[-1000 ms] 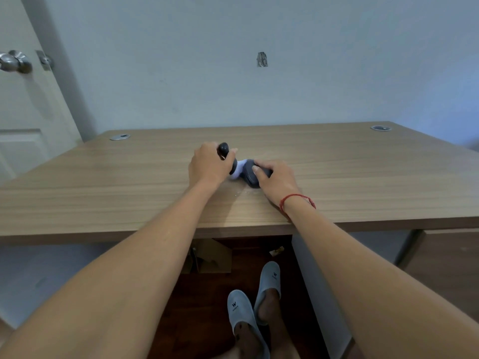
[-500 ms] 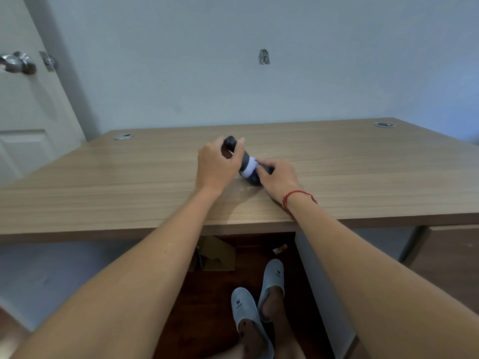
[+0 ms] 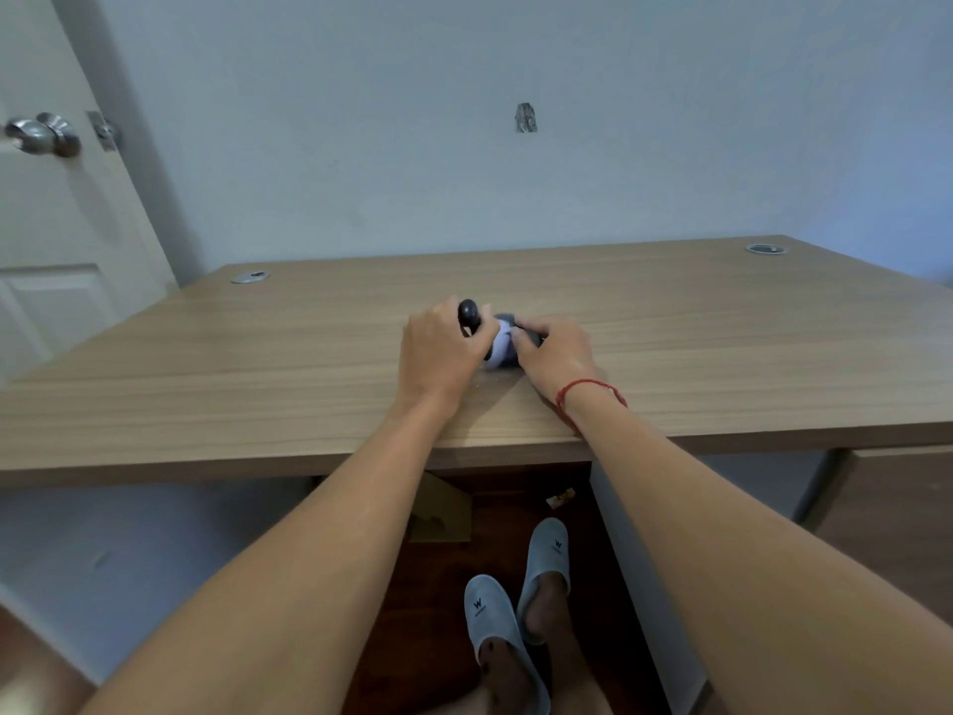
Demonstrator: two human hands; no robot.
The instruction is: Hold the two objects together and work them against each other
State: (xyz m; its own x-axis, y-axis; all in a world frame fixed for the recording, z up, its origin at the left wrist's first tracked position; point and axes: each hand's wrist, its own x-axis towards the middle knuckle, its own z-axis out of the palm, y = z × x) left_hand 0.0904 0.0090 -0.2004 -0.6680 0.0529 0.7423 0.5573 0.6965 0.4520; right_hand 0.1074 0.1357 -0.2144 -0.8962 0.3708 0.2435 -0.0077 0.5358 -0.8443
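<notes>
The desk (image 3: 309, 363) is filling the middle of the view, set against a pale wall (image 3: 464, 172), with a door (image 3: 46, 250) and its knob (image 3: 44, 135) standing at the left. Below the desk edge, two slippers (image 3: 503, 632) are resting on the dark floor. Near the middle of the desk, both hands are working on one small gadget (image 3: 499, 345), dark with a pale band, which is lying on the desktop between them. The left hand (image 3: 441, 353) is curling round its dark rounded end (image 3: 468, 313), and the right hand (image 3: 554, 356), a red cord (image 3: 588, 387) at its wrist, is gripping the other end, fingers wrapped over it. What the gadget is I cannot tell; the hands are hiding most of it. To my mind the step is going best if the right hand is keeping its end pressed to the wood while the left is turning or pulling squarely along the gadget's length, so nothing slips sideways. Against half a second ago, the gadget is lying flatter and more level between the hands, where it was slanting up toward the left thumb; the hands are sitting in nearly the same spot.
</notes>
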